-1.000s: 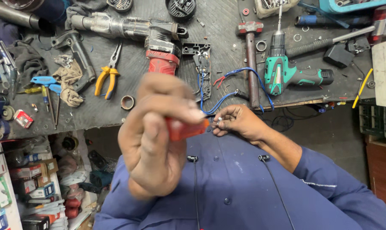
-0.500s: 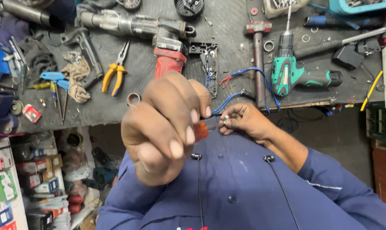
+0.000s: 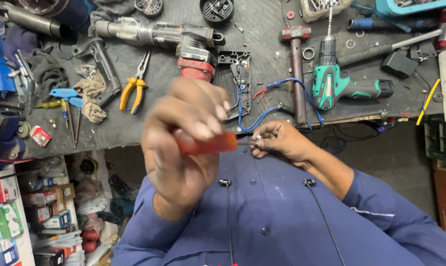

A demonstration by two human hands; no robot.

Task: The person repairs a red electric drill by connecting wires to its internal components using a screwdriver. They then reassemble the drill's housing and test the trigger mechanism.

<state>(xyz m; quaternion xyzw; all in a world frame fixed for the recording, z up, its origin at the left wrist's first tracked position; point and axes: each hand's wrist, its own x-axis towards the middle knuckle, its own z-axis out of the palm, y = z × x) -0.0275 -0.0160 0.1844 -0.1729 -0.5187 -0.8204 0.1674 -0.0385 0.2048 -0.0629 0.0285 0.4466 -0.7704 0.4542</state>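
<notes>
While the screwdriver (image 3: pixel 205 143) with its orange-red handle is gripped crosswise in front of the person's chest, its thin shaft runs over to a small metal part (image 3: pixel 258 143) pinched in the other hand. The view is from above and upside down, so the hand on the handle (image 3: pixel 183 143) shows in the left half of the frame and the other hand (image 3: pixel 277 142) in the right half; which is the person's own left or right I cannot tell for sure. The fingers (image 3: pixel 203 129) of the big near hand are closed tight round the handle. The fingers (image 3: pixel 264 133) of the other hand are closed on the small part, just off the near edge of the bench (image 3: pixel 262 59).

Blue wires (image 3: pixel 262 116) trail from that hand up over the near edge to an opened black casing (image 3: pixel 237 79) lying near the middle of the bench. Just beside the casing, towards the far edge, lies a large red and grey power tool (image 3: pixel 183 42). A hammer (image 3: pixel 297 69) lies beside the wires, and next to it a green cordless drill (image 3: pixel 338 86). Yellow-handled pliers (image 3: pixel 134 88) and a rag (image 3: pixel 91 96) lie further along the bench, with a blue-handled tool (image 3: pixel 65 96) near them. Below the hands is the person's blue shirt (image 3: pixel 282 221).
</notes>
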